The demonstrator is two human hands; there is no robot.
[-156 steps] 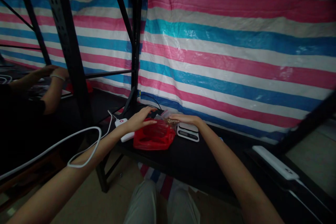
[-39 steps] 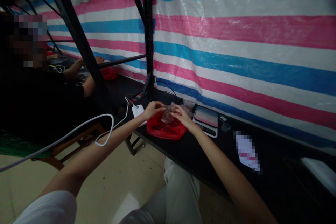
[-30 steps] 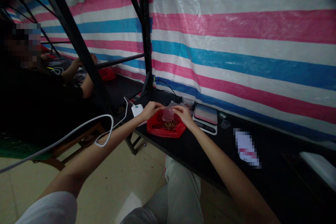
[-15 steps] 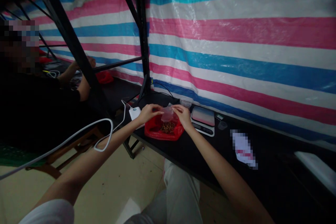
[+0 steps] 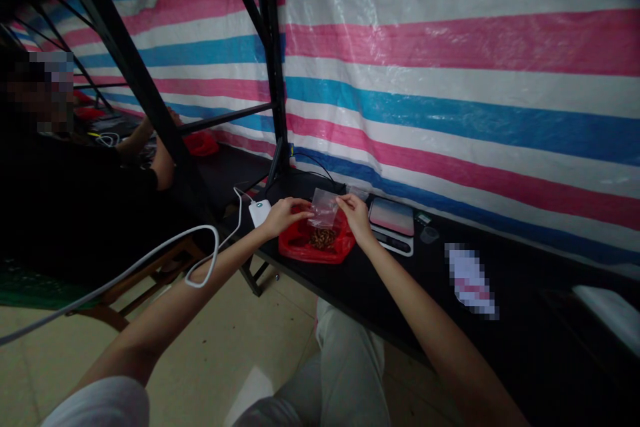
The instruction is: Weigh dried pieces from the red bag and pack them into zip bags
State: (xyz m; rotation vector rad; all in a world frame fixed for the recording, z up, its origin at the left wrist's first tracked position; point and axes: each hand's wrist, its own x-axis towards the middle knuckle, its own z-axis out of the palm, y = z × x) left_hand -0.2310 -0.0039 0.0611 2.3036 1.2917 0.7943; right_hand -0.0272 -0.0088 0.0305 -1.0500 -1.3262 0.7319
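Observation:
A small clear plastic bag point(image 5: 325, 205) is stretched between my hands, above a red plastic bag point(image 5: 295, 247) that lies open on the table. My left hand point(image 5: 286, 216) pinches the clear bag by its left side. At its upper right corner, the fingertips of my right hand point(image 5: 354, 215) are closed on it. Inside the red bag sits a heap of small brown-gold pieces point(image 5: 323, 238), too small to name. Just right of my right hand is a digital scale point(image 5: 391, 223) with a metal plate.
A white power bank point(image 5: 259, 213) with a white cable point(image 5: 213, 240) lies on the left; the cable loops over my left forearm. A small clear cup point(image 5: 429, 234) and a blurred-out item point(image 5: 470, 280) rest on the black table point(image 5: 400, 300). Another person sits left, beyond a black metal frame point(image 5: 130, 60).
The clear bag has turned more upright and spread flatter to the camera. My right hand has shifted slightly right and up. The whole view has moved a little.

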